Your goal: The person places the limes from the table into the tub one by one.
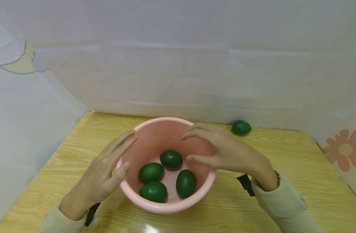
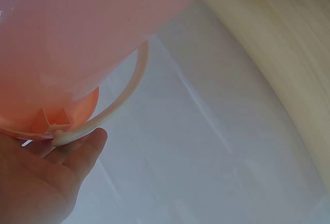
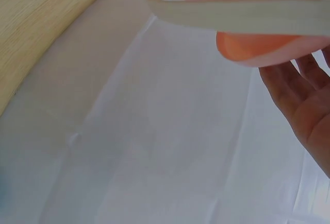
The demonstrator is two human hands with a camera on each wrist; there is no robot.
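A round pink plastic bucket (image 1: 166,207) stands on the table, with several dark green oval fruits (image 1: 171,159) lying on its bottom; they look like limes or avocados. My left hand (image 1: 100,173) rests against the left rim, fingers nearly straight and thumb tip over the edge. In the left wrist view its fingers touch the rim beside the bucket's pale handle (image 2: 126,90). Over the right rim lies my right hand (image 1: 224,149), fingers loosely bent above the inside, holding no fruit. The right wrist view shows its fingers (image 3: 289,85) at the bucket's edge.
Another green fruit (image 1: 241,127) lies outside the bucket, at the table's back right near the wall. The wood-grain table (image 1: 282,155) ends at a pale wall covering (image 1: 178,77), which also closes off both sides.
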